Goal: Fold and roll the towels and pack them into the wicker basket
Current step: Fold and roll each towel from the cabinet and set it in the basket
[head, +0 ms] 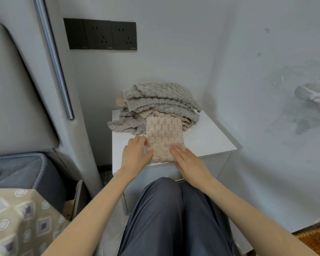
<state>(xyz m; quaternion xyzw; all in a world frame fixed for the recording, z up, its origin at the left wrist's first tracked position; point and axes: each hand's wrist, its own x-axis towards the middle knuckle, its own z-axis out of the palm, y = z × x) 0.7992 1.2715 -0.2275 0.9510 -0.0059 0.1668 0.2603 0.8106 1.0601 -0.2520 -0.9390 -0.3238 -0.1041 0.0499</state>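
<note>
Beige towel (164, 137), folded into a narrow rectangle, lies flat on the front half of a white bedside cabinet (211, 139), its near end reaching almost to the cabinet's front edge. Left hand (136, 154) rests against the towel's left side, fingers loosely extended and a little blurred at the tips, thumb lying across the near-left corner; it grips nothing. Right hand (188, 159) lies palm-down with straight, close-set fingers pressing the near-right corner of the towel. Behind the folded piece, touching its far end, sits a loose heap of towels (161, 100), mostly grey with beige ones showing through between them, spreading to the cabinet's back-left edge. Part of a wicker basket (318, 241) shows at the lower right corner of the view, on the floor and well apart from the cabinet top. Dark sockets (100, 34) are set in the wall above, and a grey padded headboard (17, 89) stands at the left, beside a patterned cloth (17, 218)
</note>
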